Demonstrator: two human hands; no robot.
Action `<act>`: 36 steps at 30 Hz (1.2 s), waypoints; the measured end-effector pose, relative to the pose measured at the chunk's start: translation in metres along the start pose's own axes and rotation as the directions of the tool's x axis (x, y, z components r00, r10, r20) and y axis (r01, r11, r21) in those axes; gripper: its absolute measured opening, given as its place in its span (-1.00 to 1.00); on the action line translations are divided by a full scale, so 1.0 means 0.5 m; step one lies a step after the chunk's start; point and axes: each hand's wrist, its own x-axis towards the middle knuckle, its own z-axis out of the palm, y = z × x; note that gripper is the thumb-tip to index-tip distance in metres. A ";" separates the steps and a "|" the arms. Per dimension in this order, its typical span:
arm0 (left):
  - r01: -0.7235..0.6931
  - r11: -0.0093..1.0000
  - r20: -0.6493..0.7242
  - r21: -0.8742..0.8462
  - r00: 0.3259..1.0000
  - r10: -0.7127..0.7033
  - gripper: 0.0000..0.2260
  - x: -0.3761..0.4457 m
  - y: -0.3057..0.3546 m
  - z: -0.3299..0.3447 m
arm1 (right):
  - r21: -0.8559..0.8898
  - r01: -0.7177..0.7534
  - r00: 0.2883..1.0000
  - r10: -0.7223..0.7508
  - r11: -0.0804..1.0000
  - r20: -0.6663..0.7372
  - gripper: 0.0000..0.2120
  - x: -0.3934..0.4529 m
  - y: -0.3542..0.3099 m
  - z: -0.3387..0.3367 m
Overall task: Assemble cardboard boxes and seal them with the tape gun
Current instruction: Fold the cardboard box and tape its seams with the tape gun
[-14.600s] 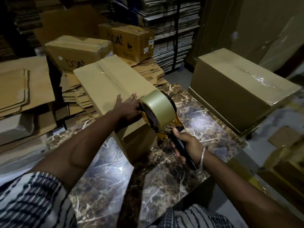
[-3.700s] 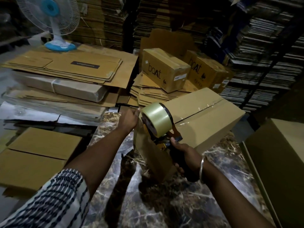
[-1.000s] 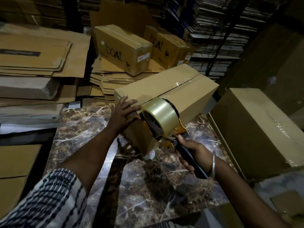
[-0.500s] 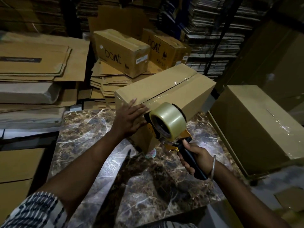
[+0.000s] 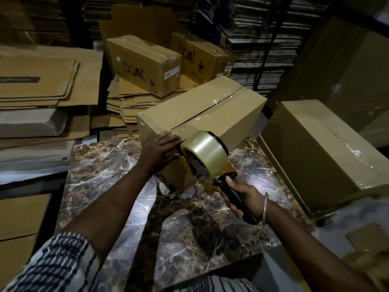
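Box: plain cardboard box (image 5: 197, 114) stands on the marble table (image 5: 189, 239), long axis running away toward the upper right; near end faces the person. Clear tape runs along the top seam and shines near the far end.
Tape gun: yellow-framed tape gun (image 5: 208, 163) with a roll of clear tape (image 5: 205, 153) is held against the near end face of the box, roll just below the top edge at the seam. Contact of the blade with the cardboard is hidden behind the roll.
Right hand: right hand (image 5: 242, 197) is wrapped around the black handle, fingers curled tight on it, wrist low and to the right of the box; a metal bangle (image 5: 265, 207) sits on the wrist.
Left hand: left hand (image 5: 157, 150) lies flat on the near end face, fingers straight and spread, fingertips reaching the top edge just left of the roll; forearm extends from the lower left in a striped sleeve (image 5: 52, 268).
Grip relative to box: handle and right hand are below and nearer than the box end, apart from the cardboard; only the gun head and the left palm meet it.
Surroundings: larger taped box (image 5: 320, 148) stands just right of the table. Two boxes printed "boat" (image 5: 145, 64) sit behind on flattened cardboard. Flat cardboard stacks (image 5: 42, 85) lie to the left; shelves of flat stock (image 5: 263, 39) fill the back.
Lighting: dim; far details unclear.
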 end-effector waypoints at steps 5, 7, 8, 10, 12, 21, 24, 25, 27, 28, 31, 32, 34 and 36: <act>-0.004 1.000 0.060 -0.008 0.998 0.004 -0.59 0.001 0.010 -0.013 | 0.034 0.040 0.999 -0.040 0.999 -0.010 -0.34 -0.016 0.039 -0.017; -0.051 0.999 0.006 -0.001 0.999 0.051 -0.62 0.005 0.029 -0.023 | 0.021 0.041 0.999 -0.041 0.999 0.000 -0.31 -0.012 0.043 -0.016; -0.083 0.996 -0.021 0.022 0.996 0.083 -0.62 0.006 0.038 -0.029 | 0.035 0.048 0.999 -0.048 0.998 0.001 -0.32 -0.013 0.043 -0.015; -0.059 0.998 -0.002 0.030 0.998 0.059 -0.62 0.007 0.039 -0.032 | 0.088 0.075 0.997 -0.074 0.993 -0.007 -0.35 -0.023 0.051 -0.024; 0.018 1.000 0.065 -0.003 0.998 -0.017 -0.60 0.008 0.026 -0.026 | 0.065 0.072 0.997 -0.070 0.995 -0.035 -0.35 -0.045 0.069 -0.035; -0.086 0.994 0.078 -0.061 0.993 0.091 -0.65 0.028 0.036 -0.022 | 0.138 0.146 0.989 -0.147 0.980 -0.003 -0.55 -0.072 0.100 -0.038; -0.181 0.965 0.160 -0.190 0.964 0.213 -0.69 0.064 0.103 -0.029 | 0.191 0.148 0.988 -0.151 0.970 0.005 -0.59 -0.080 0.116 -0.044; -0.181 0.967 0.214 -0.181 0.952 0.218 -0.67 0.078 0.120 -0.024 | 0.208 0.151 0.988 -0.153 0.966 -0.008 -0.59 -0.078 0.124 -0.048; -0.185 0.978 0.376 -0.093 0.903 0.206 -0.55 0.099 0.149 -0.020 | 0.210 0.163 0.987 -0.161 0.964 -0.027 -0.63 -0.071 0.137 -0.057; -0.202 0.979 0.451 -0.040 0.870 0.198 -0.48 0.104 0.156 -0.017 | 0.209 0.167 0.986 -0.165 0.964 -0.026 -0.64 -0.068 0.142 -0.063; -0.232 0.972 0.536 0.028 0.824 0.181 -0.45 0.105 0.152 -0.009 | 0.197 0.143 0.990 -0.140 0.970 -0.029 -0.50 -0.057 0.153 -0.078; -0.223 0.974 0.548 0.027 0.818 0.172 -0.48 0.105 0.149 -0.009 | 0.194 0.130 0.991 -0.125 0.972 -0.039 -0.41 -0.053 0.156 -0.081; -0.178 0.984 0.579 0.013 0.803 0.138 -0.56 0.110 0.147 -0.012 | 0.195 0.116 0.992 -0.105 0.974 -0.065 -0.25 -0.044 0.161 -0.083; -0.145 0.989 0.623 0.013 0.775 0.105 -0.67 0.117 0.152 -0.018 | 0.205 0.105 0.992 -0.089 0.973 -0.084 -0.11 -0.035 0.166 -0.085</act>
